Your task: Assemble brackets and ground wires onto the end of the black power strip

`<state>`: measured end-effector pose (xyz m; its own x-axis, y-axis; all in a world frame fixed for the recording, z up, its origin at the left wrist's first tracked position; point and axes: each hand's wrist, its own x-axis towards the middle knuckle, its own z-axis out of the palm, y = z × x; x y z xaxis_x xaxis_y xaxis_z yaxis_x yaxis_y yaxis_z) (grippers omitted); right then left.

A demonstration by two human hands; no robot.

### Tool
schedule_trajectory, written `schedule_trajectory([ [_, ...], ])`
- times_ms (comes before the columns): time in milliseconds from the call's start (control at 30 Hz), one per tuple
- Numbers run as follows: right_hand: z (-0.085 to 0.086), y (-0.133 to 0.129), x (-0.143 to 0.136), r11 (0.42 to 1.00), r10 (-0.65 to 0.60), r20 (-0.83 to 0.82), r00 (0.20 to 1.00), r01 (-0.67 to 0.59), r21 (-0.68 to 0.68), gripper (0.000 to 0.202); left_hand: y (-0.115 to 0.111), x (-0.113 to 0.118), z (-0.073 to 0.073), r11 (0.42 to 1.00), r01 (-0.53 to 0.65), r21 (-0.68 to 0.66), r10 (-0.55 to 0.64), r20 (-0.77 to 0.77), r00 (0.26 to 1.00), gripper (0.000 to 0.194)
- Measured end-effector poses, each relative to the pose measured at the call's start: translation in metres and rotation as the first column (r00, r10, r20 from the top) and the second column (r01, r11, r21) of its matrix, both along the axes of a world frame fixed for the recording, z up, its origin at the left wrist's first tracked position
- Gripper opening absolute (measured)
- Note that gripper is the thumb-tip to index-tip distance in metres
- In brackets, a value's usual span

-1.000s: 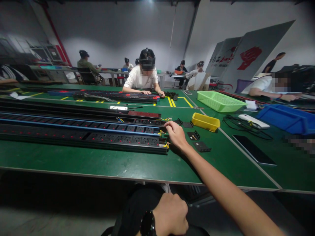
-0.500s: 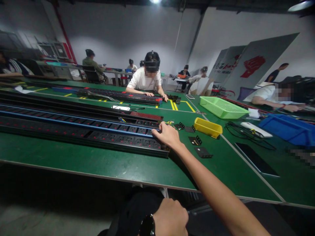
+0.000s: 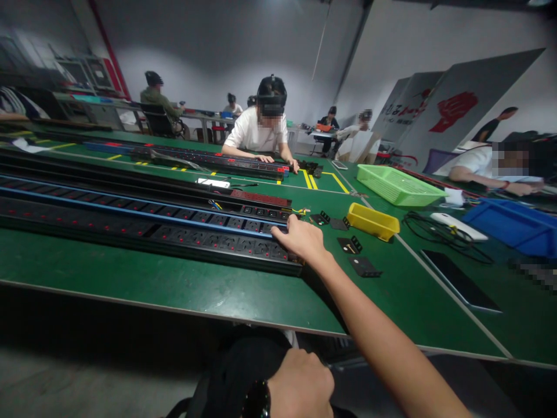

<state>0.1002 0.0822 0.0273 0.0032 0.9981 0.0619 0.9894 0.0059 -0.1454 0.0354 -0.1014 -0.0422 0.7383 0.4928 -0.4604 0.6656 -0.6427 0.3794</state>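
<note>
My right hand [image 3: 304,239] reaches across the green table [image 3: 243,296] and is closed over the right end of a long power strip with blue edging [image 3: 195,222]. Its thumb lies on the top face, while the other fingers are partly hidden behind. Just in front lies another long black power strip [image 3: 213,239] with sockets and small red marks, its end close below my wrist. Low in the view, by my lap, my left hand [image 3: 302,383] is curled into a fist, with a dark watch at the wrist. Whatever that fist may contain is out of sight.
Several black brackets [image 3: 364,266] lie right of the strips. Beyond them are a yellow bin [image 3: 373,222], a green basket [image 3: 398,186], a blue crate [image 3: 513,226], a coiled black cable [image 3: 444,235] and a dark tablet [image 3: 459,281]. A co-worker [image 3: 256,136] leans over strips opposite.
The view has shifted slightly, so the things on the right sit a little further right. My right hand stays at the blue-edged strip's end, and my left hand remains a fist.
</note>
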Motion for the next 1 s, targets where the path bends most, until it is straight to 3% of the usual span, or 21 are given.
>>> schedule_trajectory([
  [400, -0.004, 0.003, -0.001, 0.999, 0.045, -0.021, 0.999, -0.045, 0.001, 0.044, -0.001, -0.002, 0.004, 1.000, -0.003, 0.011, 0.002, 0.001, 1.000, 0.029],
  [600, -0.004, 0.003, -0.002, 0.999, 0.051, -0.021, 0.999, -0.051, -0.001, 0.042, -0.002, -0.003, 0.000, 0.999, -0.009, 0.035, 0.008, 0.023, 1.000, 0.027],
  [833, -0.007, 0.004, 0.024, 0.998, 0.067, -0.180, 0.981, -0.067, 0.004, 0.053, -0.002, -0.001, -0.003, 1.000, -0.024, 0.018, 0.023, 0.040, 0.999, 0.027],
  [1000, -0.007, 0.012, 0.049, 0.985, -0.052, -0.277, 0.960, 0.095, 0.144, 0.056, -0.003, -0.003, -0.005, 0.998, -0.041, 0.040, 0.039, 0.049, 0.998, 0.029],
])
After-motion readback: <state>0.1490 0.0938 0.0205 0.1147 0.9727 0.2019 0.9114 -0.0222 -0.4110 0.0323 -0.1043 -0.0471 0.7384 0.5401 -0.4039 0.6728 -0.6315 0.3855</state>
